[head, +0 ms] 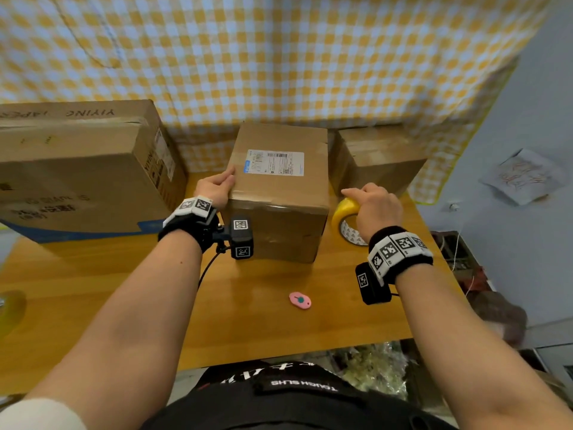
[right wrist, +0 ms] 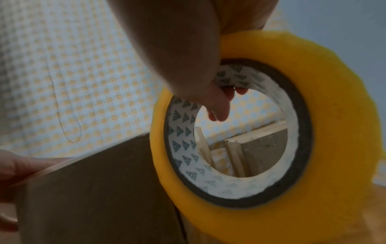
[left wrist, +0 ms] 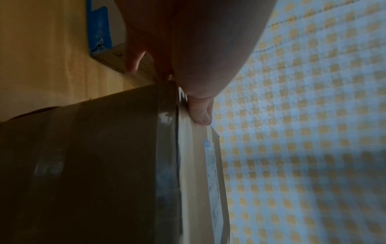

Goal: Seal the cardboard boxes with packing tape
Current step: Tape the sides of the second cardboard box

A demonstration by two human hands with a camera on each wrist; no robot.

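Head view. The middle box [head: 279, 190] stands on the wooden table [head: 263, 321], white shipping label [head: 274, 162] on its top face. All places are given from this box. Left hand [head: 217, 189] grips its near left top corner: thumb on the top face, fingers wrapped down the left side, close together. Just to the right of the box, the right hand [head: 373, 207] holds the yellow tape roll [head: 345, 220] from above, on edge, its lower rim at or near the table; index finger lies straight along the roll's top, thumb hidden. A large box [head: 83, 172] stands left of the middle box; a smaller box [head: 378, 159] stands right and behind, its top flaps not lying flat. In front of the middle box, a small pink cutter [head: 300, 300] lies on the table, well apart from both hands.

Left wrist view. Dim. Thumb tip [left wrist: 201, 115] is pressed flat on the box's top face [left wrist: 194, 165] beside the corner edge; glossy tape strips run across the dark side face. One other finger [left wrist: 133, 61] shows past the side, straight.

Right wrist view. Fingertips [right wrist: 219, 105] hook inside the roll's patterned core [right wrist: 183, 137], the yellow winding [right wrist: 325, 115] lying against the palm side. The middle box's dark side [right wrist: 94, 189] sits just left of the roll; whether they touch, cannot tell. The left hand's fingers [right wrist: 14, 166] show at that box's far edge.
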